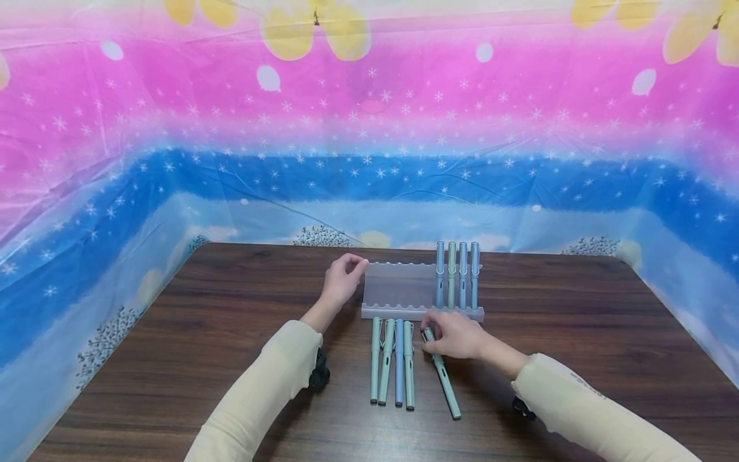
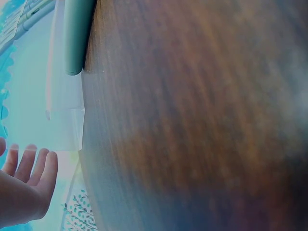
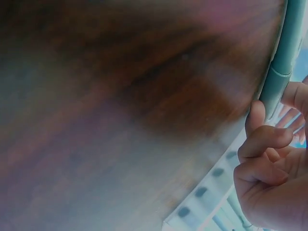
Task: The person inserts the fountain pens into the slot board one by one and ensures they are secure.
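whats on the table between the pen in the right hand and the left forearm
Four loose pens lie side by side on the table between the pen under the right hand and the left forearm; the head view shows it.

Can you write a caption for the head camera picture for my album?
Right hand picks a green pen beside the pen rack.
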A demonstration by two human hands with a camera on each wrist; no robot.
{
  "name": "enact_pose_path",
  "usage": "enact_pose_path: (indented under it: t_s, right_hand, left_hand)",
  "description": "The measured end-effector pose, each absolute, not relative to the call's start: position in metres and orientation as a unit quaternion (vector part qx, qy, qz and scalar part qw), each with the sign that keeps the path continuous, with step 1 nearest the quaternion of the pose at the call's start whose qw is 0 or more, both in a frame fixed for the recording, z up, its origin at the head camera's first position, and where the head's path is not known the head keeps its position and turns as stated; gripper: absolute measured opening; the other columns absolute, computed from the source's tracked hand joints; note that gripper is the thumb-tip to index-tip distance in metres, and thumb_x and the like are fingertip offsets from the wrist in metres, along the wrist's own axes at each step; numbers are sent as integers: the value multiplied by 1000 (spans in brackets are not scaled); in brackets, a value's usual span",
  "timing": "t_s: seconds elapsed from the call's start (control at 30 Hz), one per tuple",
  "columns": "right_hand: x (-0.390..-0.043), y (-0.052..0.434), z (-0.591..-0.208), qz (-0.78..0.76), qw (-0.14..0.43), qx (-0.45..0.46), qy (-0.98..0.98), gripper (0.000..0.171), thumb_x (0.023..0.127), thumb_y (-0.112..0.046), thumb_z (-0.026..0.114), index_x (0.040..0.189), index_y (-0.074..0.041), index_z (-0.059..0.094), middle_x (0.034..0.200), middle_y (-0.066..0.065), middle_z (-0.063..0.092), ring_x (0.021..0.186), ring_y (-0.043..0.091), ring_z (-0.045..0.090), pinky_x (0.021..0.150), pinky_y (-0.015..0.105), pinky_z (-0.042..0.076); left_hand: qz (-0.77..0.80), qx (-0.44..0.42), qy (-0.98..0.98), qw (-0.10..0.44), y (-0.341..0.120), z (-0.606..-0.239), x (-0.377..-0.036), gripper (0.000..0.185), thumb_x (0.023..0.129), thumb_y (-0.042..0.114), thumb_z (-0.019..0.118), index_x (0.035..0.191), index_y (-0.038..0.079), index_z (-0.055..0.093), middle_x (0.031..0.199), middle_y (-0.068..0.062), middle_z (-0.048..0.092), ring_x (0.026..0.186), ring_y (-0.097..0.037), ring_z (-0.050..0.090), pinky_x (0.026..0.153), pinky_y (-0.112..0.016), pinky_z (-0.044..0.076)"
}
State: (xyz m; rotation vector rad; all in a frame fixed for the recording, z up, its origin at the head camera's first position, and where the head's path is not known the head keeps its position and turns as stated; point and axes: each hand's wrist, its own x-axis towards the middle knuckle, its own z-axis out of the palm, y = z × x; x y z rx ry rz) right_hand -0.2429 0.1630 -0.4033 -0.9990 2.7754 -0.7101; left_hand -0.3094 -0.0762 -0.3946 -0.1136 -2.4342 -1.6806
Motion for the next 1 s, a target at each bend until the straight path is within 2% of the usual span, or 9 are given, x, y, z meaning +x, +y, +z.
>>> enact_pose_path:
  t_s: [0.33,0.5,0.7,1.0]
  right_hand:
    - [-247,170,-399,-310,103,-345,880,29,81,-15,62,105,-3,51,67,-6,55,57,9,48,51,26,39]
    - [-249,171,-398,-340,116,-336,870,30,83,-17,61,108,-5,51,70,-4,56,55,11,47,50,26,39]
    - [-252,172,-396,-376,122,-317,862,33,84,-21,61,110,-6,49,71,-1,56,53,12,46,49,26,39]
    - [-255,174,-387,-407,120,-284,859,36,84,-23,61,114,-8,48,76,1,57,63,22,53,53,32,43]
  left_hand:
    - [-562,-39,-821,94,-76,-393,-310,22,89,23,54,97,3,59,88,-10,60,80,-32,58,68,-33,47]
    - [-562,-44,-820,96,-76,-394,-311,22,89,22,53,96,2,59,89,-11,60,80,-32,58,68,-33,47]
    - [-564,-42,-819,95,-76,-393,-312,22,89,22,53,97,3,59,89,-11,60,80,-32,57,66,-33,46]
    - [-561,-41,-821,96,-76,-393,-313,22,89,22,53,97,3,59,88,-10,60,79,-31,57,66,-32,46]
